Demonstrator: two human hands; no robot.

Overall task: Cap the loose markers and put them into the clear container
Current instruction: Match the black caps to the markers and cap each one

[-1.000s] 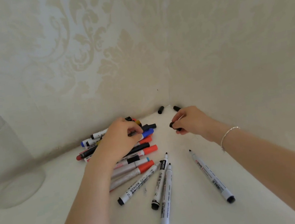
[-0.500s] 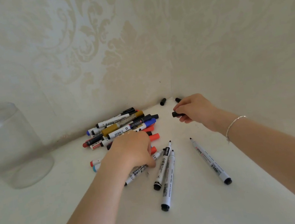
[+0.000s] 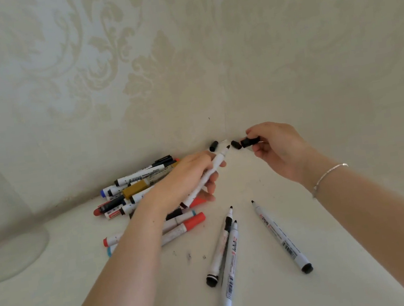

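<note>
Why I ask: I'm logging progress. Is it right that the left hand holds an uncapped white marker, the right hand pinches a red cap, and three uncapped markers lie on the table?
Nearly. The head view shows the cap pinched by the right hand is black, not red. The rest stands: the left hand holds an uncapped white marker, and three uncapped markers lie on the table.

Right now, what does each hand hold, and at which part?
The left hand grips an uncapped white marker around the middle of its barrel. The right hand pinches a black cap by its closed end.
</note>
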